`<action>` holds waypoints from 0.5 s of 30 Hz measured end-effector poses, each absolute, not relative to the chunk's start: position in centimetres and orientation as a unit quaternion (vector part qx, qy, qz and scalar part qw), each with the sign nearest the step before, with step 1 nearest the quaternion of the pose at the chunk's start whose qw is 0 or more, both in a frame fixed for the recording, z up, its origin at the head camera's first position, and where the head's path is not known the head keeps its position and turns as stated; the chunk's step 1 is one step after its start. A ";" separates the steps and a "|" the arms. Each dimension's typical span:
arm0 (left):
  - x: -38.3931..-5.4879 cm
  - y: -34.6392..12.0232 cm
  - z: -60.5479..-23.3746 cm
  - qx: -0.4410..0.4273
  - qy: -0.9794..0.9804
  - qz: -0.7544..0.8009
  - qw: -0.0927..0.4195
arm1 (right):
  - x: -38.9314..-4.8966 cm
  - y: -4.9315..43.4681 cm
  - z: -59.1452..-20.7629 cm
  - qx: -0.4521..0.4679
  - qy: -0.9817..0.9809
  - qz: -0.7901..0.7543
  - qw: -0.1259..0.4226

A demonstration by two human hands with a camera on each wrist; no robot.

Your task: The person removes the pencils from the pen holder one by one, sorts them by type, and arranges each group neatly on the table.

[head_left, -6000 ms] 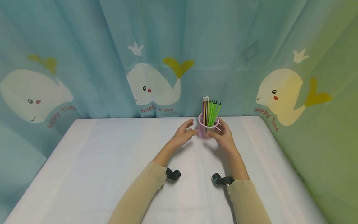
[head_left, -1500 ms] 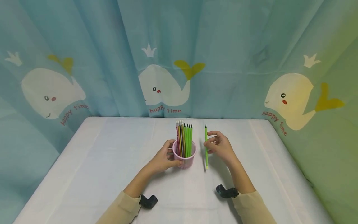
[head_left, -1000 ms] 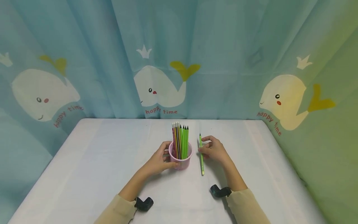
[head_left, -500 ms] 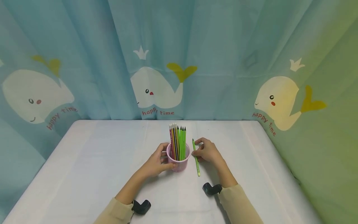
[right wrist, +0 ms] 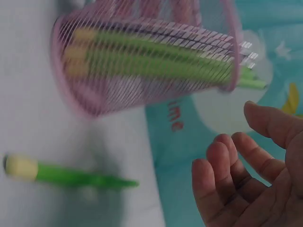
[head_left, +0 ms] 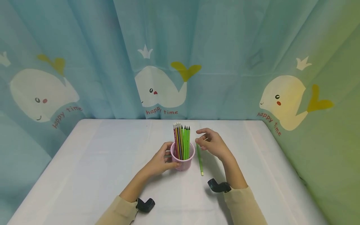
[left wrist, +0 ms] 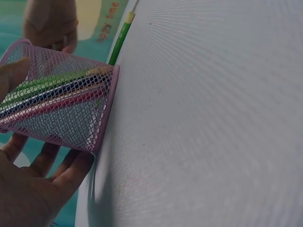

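A pink mesh pencil cup (head_left: 185, 165) stands upright near the table's middle. My left hand (head_left: 158, 163) grips it from the left, thumb across the front and fingers behind. Several green pencils (head_left: 187, 145) with black tips and several striped pencils (head_left: 177, 143) stand inside. Right of the cup, one green pencil (head_left: 200, 161) lies on the table, pale end toward me. My right hand (head_left: 213, 144) is just above its far end. The right wrist view shows a gap between this pencil (right wrist: 71, 175) and the loosely bent fingers (right wrist: 206, 187), which hold nothing.
The white-covered table (head_left: 92, 175) reaches back to a blue-green curtain (head_left: 225, 47) printed with whales. A black wrist camera (head_left: 145, 205) sits on the left wrist, and another black camera (head_left: 218, 186) on the right.
Both hands were at the cup by the far edge; it has come nearer. My right hand lowered a green pencil to the table, let go and rose. My left hand stays on the cup.
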State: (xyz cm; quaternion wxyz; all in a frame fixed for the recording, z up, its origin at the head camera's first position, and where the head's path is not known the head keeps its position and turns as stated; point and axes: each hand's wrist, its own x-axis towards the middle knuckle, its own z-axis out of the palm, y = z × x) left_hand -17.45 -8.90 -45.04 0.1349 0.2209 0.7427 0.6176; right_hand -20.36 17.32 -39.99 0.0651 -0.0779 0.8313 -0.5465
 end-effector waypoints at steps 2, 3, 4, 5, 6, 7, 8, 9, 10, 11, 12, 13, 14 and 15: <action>-17.4 -8.9 -45.0 0.224 0.743 0.617 0.135 | -20.1 16.9 -39.6 -0.097 0.822 -0.558 0.059; -17.4 -8.9 -45.0 0.224 0.743 0.616 0.136 | -20.0 16.7 -39.4 -0.105 0.820 -0.560 0.056; -17.4 -8.9 -45.0 0.225 0.743 0.616 0.137 | -19.9 16.5 -39.4 -0.111 0.818 -0.562 0.054; -17.4 -8.9 -45.0 0.225 0.742 0.616 0.137 | -19.8 16.2 -39.4 -0.118 0.818 -0.560 0.053; -17.3 -9.0 -44.9 0.224 0.742 0.617 0.139 | -19.8 16.0 -39.4 -0.121 0.820 -0.557 0.052; -17.3 -9.0 -44.9 0.225 0.740 0.618 0.140 | -19.7 15.8 -39.4 -0.124 0.823 -0.551 0.051; -17.3 -9.0 -44.9 0.226 0.740 0.618 0.141 | -19.7 15.6 -39.5 -0.126 0.825 -0.548 0.051; -17.3 -9.0 -44.9 0.224 0.739 0.619 0.142 | -19.7 15.5 -39.5 -0.127 0.828 -0.543 0.050; -17.2 -9.0 -44.9 0.227 0.739 0.619 0.140 | -19.7 15.4 -39.6 -0.127 0.831 -0.540 0.050; -17.2 -8.9 -44.9 0.226 0.738 0.620 0.139 | -19.7 15.3 -39.6 -0.127 0.833 -0.536 0.049; -17.2 -8.9 -44.9 0.226 0.738 0.621 0.139 | -19.6 15.2 -39.7 -0.127 0.835 -0.534 0.047; -17.2 -8.9 -45.0 0.226 0.737 0.622 0.138 | -19.6 15.2 -39.7 -0.130 0.837 -0.530 0.046; -17.2 -8.9 -44.9 0.226 0.737 0.622 0.138 | -19.6 15.1 -39.7 -0.133 0.838 -0.527 0.044; -17.2 -8.9 -45.0 0.227 0.736 0.623 0.138 | -19.6 15.1 -39.7 -0.135 0.840 -0.524 0.042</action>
